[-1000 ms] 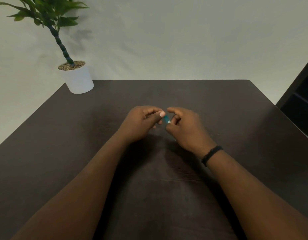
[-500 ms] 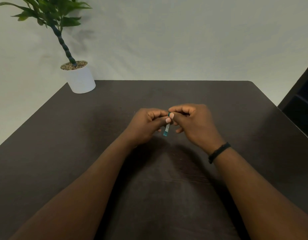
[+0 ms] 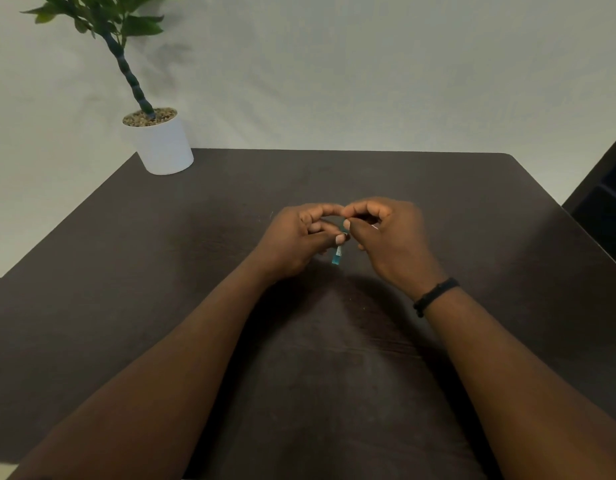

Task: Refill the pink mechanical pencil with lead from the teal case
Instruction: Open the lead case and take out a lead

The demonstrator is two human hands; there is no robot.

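Note:
The teal case is a small translucent blue-green tube that hangs almost upright between my two hands above the middle of the dark table. Only its lower end shows below my thumbs. My left hand pinches it from the left, with the thumb against its side. My right hand is curled, and its thumb and fingertips are closed on the case's upper end. A thin pale sliver shows inside my right hand's curl; what it is cannot be told. No pink pencil is visible.
A white pot with a green plant stands at the table's far left corner. A dark piece of furniture is beyond the right edge. I wear a black band on my right wrist.
The case has turned from lying sideways between my fingertips to hanging downward. Both hands have closed in together, with the right fingers now at its upper end.

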